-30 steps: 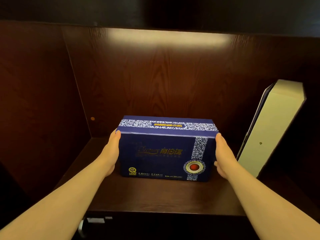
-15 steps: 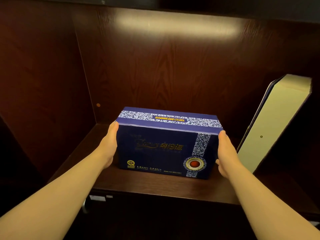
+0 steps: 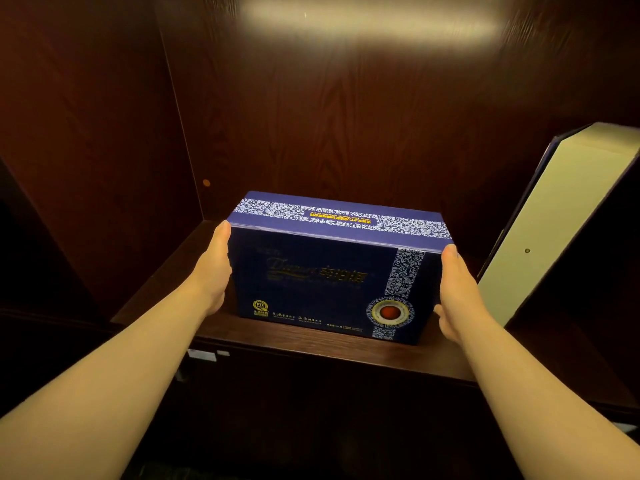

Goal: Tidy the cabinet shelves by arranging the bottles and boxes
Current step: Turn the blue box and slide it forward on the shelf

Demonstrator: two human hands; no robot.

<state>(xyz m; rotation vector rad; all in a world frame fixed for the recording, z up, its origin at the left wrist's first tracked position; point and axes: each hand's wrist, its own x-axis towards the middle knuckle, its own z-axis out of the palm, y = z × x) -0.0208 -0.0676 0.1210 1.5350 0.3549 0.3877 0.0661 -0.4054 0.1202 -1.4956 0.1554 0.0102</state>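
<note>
Dark wood cabinet shelf (image 3: 311, 355), blue box (image 3: 332, 271) pressed between flat left hand (image 3: 214, 271) and right hand (image 3: 457, 292), cream box (image 3: 540, 230) leaning at right

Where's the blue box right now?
Centre of the head view, the blue box sits on the shelf, left of the leaning cream box.

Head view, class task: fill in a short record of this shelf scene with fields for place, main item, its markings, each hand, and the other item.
place: dark wooden cabinet shelf
main item: blue box, lying on the shelf, long face toward the camera
markings: white patterned band along the top, round red emblem at lower right
left hand: left hand flat against the box's left end
right hand: right hand flat against the box's right end
other item: cream box, tilted, to the right, apart from the blue box
</note>
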